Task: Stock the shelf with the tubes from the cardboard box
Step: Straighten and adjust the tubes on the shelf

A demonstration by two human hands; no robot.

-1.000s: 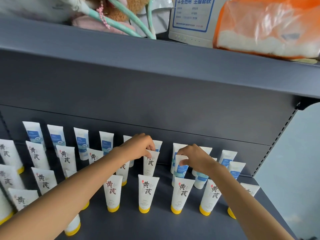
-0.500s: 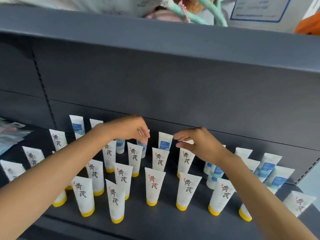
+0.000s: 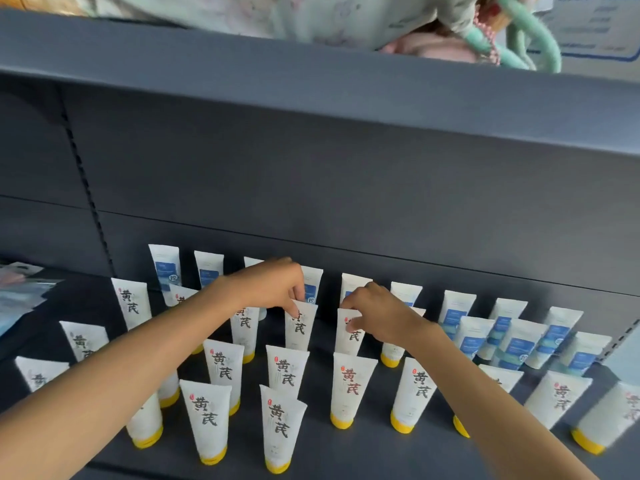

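Observation:
Several white tubes with yellow caps and black characters stand cap-down in rows on the dark grey shelf (image 3: 363,455). Behind them and to the right stand several white tubes with blue labels (image 3: 453,311). My left hand (image 3: 273,285) pinches the top edge of one yellow-capped tube (image 3: 299,329) in the third row back. Beside it, my right hand (image 3: 375,315) pinches the top of the neighbouring yellow-capped tube (image 3: 349,336). Both tubes stand upright on the shelf. The cardboard box is out of view.
The shelf above (image 3: 311,98) overhangs, holding a soft toy with green straps (image 3: 512,39) and a white box with blue print (image 3: 595,26). Flat packets (image 3: 17,296) lie on the shelf's far left. The shelf's right bracket (image 3: 620,337) ends the row.
The view has swung left. Both hands have come down from above the tubes and now pinch the tops of two adjacent yellow-capped tubes.

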